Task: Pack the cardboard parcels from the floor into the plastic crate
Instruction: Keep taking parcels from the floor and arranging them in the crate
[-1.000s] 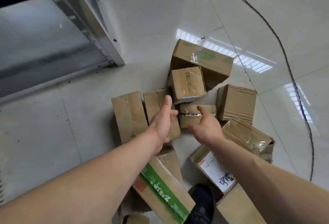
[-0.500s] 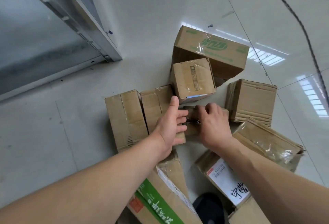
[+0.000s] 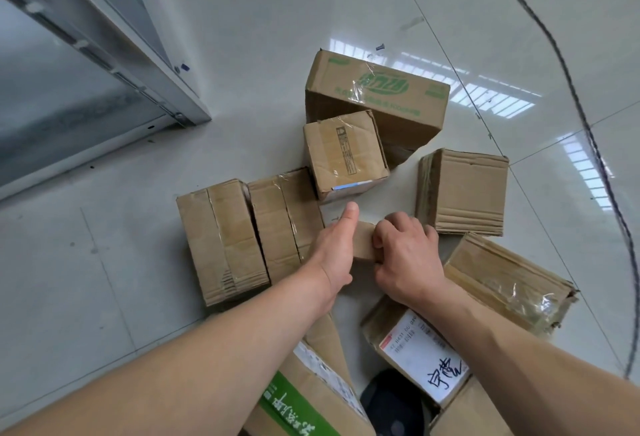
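Several brown cardboard parcels lie in a cluster on the pale tiled floor. A small parcel (image 3: 363, 240) sits in the middle of the cluster, mostly covered by both hands. My left hand (image 3: 334, 248) holds its left side, thumb pointing up. My right hand (image 3: 407, 255) has its fingers curled over the top and right side of the same parcel. Just beyond stands a cube-shaped parcel (image 3: 344, 153), and behind that a large box with green print (image 3: 377, 100). No plastic crate is in view.
Two upright parcels (image 3: 221, 241) (image 3: 284, 224) stand left of my hands, one more (image 3: 462, 190) at right. A taped parcel (image 3: 505, 283) and a labelled one (image 3: 420, 352) lie near right. A green-striped box (image 3: 304, 397) lies below. A metal frame (image 3: 104, 41) stands at left; a black cable (image 3: 568, 82) curves at right.
Both hands moved forward and down onto the small parcel and closed round it. The camera came closer to the parcels.
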The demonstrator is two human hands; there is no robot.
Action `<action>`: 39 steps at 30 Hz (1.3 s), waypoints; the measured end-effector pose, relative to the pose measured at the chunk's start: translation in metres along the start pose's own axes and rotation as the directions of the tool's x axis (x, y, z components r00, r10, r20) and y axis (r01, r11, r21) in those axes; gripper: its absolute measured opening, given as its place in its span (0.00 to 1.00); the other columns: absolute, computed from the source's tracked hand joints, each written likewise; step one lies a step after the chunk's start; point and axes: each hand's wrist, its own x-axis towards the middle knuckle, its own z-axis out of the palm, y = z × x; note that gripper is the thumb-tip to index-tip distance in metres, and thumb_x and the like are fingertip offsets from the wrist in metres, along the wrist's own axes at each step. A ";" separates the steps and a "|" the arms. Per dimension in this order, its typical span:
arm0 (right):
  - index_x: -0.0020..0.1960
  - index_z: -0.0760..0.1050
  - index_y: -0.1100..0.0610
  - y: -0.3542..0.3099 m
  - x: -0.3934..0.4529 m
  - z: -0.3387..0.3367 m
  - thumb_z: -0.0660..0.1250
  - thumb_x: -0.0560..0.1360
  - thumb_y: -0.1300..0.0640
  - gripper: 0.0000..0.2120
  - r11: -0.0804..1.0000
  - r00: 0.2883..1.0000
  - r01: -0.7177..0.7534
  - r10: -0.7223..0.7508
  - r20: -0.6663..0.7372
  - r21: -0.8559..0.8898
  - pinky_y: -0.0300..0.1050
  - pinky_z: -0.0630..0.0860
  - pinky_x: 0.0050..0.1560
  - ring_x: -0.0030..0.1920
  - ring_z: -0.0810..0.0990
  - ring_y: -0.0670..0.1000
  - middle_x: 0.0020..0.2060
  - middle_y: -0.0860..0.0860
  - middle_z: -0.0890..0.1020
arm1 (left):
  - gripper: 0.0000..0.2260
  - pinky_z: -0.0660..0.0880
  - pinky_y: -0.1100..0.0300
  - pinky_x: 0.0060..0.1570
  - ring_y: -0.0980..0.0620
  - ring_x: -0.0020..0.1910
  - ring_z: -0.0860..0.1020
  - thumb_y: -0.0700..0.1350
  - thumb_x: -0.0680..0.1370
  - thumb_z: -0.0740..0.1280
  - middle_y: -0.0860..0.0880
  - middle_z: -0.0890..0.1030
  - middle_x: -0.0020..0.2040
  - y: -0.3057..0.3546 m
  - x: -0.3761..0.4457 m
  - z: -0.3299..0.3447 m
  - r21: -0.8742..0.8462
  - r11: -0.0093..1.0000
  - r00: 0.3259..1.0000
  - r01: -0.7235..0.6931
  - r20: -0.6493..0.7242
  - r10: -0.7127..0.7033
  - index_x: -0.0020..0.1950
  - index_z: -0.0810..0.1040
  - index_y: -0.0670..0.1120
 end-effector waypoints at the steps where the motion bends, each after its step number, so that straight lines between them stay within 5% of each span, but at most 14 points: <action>1: 0.46 0.72 0.52 0.000 -0.002 0.000 0.72 0.61 0.58 0.15 1.000 0.999 0.017 -0.017 -0.028 0.007 0.63 0.67 0.62 0.55 0.74 0.59 0.52 0.50 0.75 | 0.29 0.68 0.48 0.57 0.42 0.68 0.69 0.66 0.80 0.56 0.54 0.69 0.64 -0.001 0.002 0.000 0.010 1.000 1.000 0.002 0.003 -0.002 0.76 0.67 0.52; 4: 0.48 0.70 0.51 -0.002 -0.008 0.000 0.70 0.62 0.48 0.17 0.997 0.998 0.040 -0.037 -0.048 0.072 0.64 0.68 0.64 0.57 0.75 0.57 0.50 0.49 0.77 | 0.27 0.69 0.49 0.61 0.44 0.65 0.71 0.68 0.80 0.55 0.51 0.73 0.67 -0.004 0.009 0.001 0.076 0.997 0.999 -0.027 -0.016 0.028 0.71 0.70 0.53; 6: 0.56 0.74 0.53 -0.004 -0.013 -0.001 0.66 0.66 0.46 0.20 0.976 0.994 -0.072 0.089 -0.071 0.207 0.60 0.69 0.65 0.60 0.75 0.56 0.53 0.50 0.79 | 0.26 0.67 0.47 0.68 0.45 0.66 0.71 0.69 0.79 0.55 0.50 0.74 0.69 -0.007 0.012 0.001 0.148 0.987 0.997 -0.062 -0.027 0.067 0.69 0.71 0.54; 10: 0.70 0.72 0.56 0.001 -0.014 0.001 0.63 0.79 0.50 0.21 0.798 0.888 -0.426 0.460 0.026 0.426 0.55 0.68 0.69 0.69 0.70 0.60 0.67 0.57 0.74 | 0.50 0.61 0.41 0.73 0.48 0.75 0.64 0.80 0.61 0.55 0.54 0.68 0.76 -0.009 0.015 -0.002 0.210 0.978 0.999 -0.014 -0.039 0.023 0.77 0.64 0.55; 12: 0.70 0.73 0.57 0.003 -0.013 0.003 0.61 0.80 0.49 0.21 0.698 0.825 -0.539 0.549 0.131 0.471 0.52 0.68 0.67 0.68 0.71 0.62 0.68 0.60 0.72 | 0.52 0.59 0.41 0.74 0.48 0.76 0.64 0.81 0.57 0.54 0.55 0.67 0.76 -0.010 0.017 -0.006 0.222 0.975 0.999 0.000 -0.035 0.008 0.77 0.65 0.56; 15: 0.57 0.78 0.58 0.000 -0.010 0.003 0.60 0.81 0.47 0.16 0.556 0.752 -0.623 0.619 0.225 0.550 0.50 0.70 0.57 0.58 0.76 0.61 0.55 0.58 0.80 | 0.42 0.60 0.44 0.74 0.48 0.76 0.63 0.77 0.70 0.53 0.53 0.66 0.77 -0.007 0.017 -0.009 0.228 0.973 1.000 -0.014 -0.008 0.017 0.78 0.65 0.54; 17: 0.49 0.78 0.58 -0.003 -0.009 0.002 0.60 0.82 0.48 0.15 0.486 0.717 -0.636 0.660 0.225 0.599 0.49 0.68 0.51 0.52 0.76 0.60 0.46 0.56 0.81 | 0.41 0.61 0.43 0.74 0.47 0.76 0.63 0.76 0.72 0.53 0.51 0.66 0.77 -0.006 0.018 -0.009 0.225 0.974 1.000 -0.014 -0.024 0.020 0.78 0.65 0.53; 19: 0.45 0.77 0.59 -0.003 -0.009 0.000 0.62 0.80 0.51 0.13 0.436 0.675 -0.633 0.716 0.179 0.640 0.50 0.70 0.50 0.50 0.77 0.60 0.42 0.56 0.80 | 0.49 0.63 0.42 0.72 0.45 0.74 0.66 0.81 0.63 0.53 0.51 0.69 0.75 -0.006 0.015 -0.008 0.246 0.969 0.998 -0.003 -0.057 0.017 0.76 0.67 0.53; 22: 0.48 0.79 0.57 -0.008 -0.015 -0.009 0.67 0.75 0.59 0.03 0.418 0.649 -0.619 0.749 0.134 0.665 0.49 0.75 0.54 0.51 0.80 0.58 0.46 0.54 0.83 | 0.47 0.66 0.44 0.67 0.46 0.68 0.72 0.82 0.60 0.52 0.51 0.75 0.69 -0.007 0.006 -0.014 0.259 0.966 0.998 0.007 -0.062 0.009 0.69 0.72 0.55; 26: 0.67 0.78 0.54 -0.027 -0.030 -0.043 0.67 0.72 0.64 0.24 0.382 0.643 -0.590 0.755 0.129 0.711 0.52 0.75 0.65 0.59 0.80 0.55 0.58 0.52 0.83 | 0.26 0.66 0.54 0.52 0.52 0.51 0.77 0.73 0.77 0.51 0.53 0.84 0.54 0.001 -0.024 -0.028 0.213 0.977 1.000 -0.004 0.022 -0.001 0.45 0.79 0.57; 29: 0.62 0.82 0.55 -0.048 -0.044 -0.075 0.64 0.68 0.57 0.23 0.360 0.659 -0.571 0.737 0.150 0.738 0.51 0.78 0.61 0.53 0.82 0.53 0.52 0.50 0.86 | 0.25 0.67 0.57 0.43 0.51 0.52 0.79 0.71 0.78 0.50 0.53 0.85 0.52 0.014 -0.059 -0.038 0.184 0.983 0.999 -0.003 0.043 -0.005 0.47 0.79 0.57; 35: 0.46 0.81 0.51 -0.106 -0.077 -0.143 0.62 0.68 0.47 0.14 0.288 0.680 -0.462 0.722 0.126 0.839 0.59 0.79 0.58 0.50 0.84 0.56 0.44 0.51 0.85 | 0.26 0.67 0.53 0.56 0.49 0.59 0.79 0.69 0.80 0.50 0.52 0.84 0.57 0.054 -0.150 -0.065 0.080 0.996 0.996 -0.028 0.087 0.021 0.58 0.79 0.56; 37: 0.43 0.80 0.50 -0.130 -0.089 -0.167 0.61 0.66 0.42 0.16 0.278 0.685 -0.428 0.720 0.108 0.860 0.65 0.80 0.56 0.48 0.84 0.57 0.43 0.51 0.85 | 0.26 0.73 0.52 0.56 0.48 0.59 0.80 0.69 0.80 0.49 0.51 0.85 0.54 0.071 -0.184 -0.079 0.049 0.998 0.993 -0.049 0.106 0.043 0.55 0.81 0.56; 39: 0.42 0.79 0.51 -0.156 -0.104 -0.191 0.61 0.69 0.42 0.14 0.300 0.694 -0.393 0.717 0.066 0.869 0.66 0.78 0.56 0.48 0.83 0.58 0.42 0.53 0.83 | 0.27 0.71 0.44 0.66 0.47 0.58 0.81 0.70 0.79 0.49 0.50 0.86 0.52 0.088 -0.218 -0.096 0.014 0.997 0.990 -0.079 0.121 0.077 0.52 0.82 0.55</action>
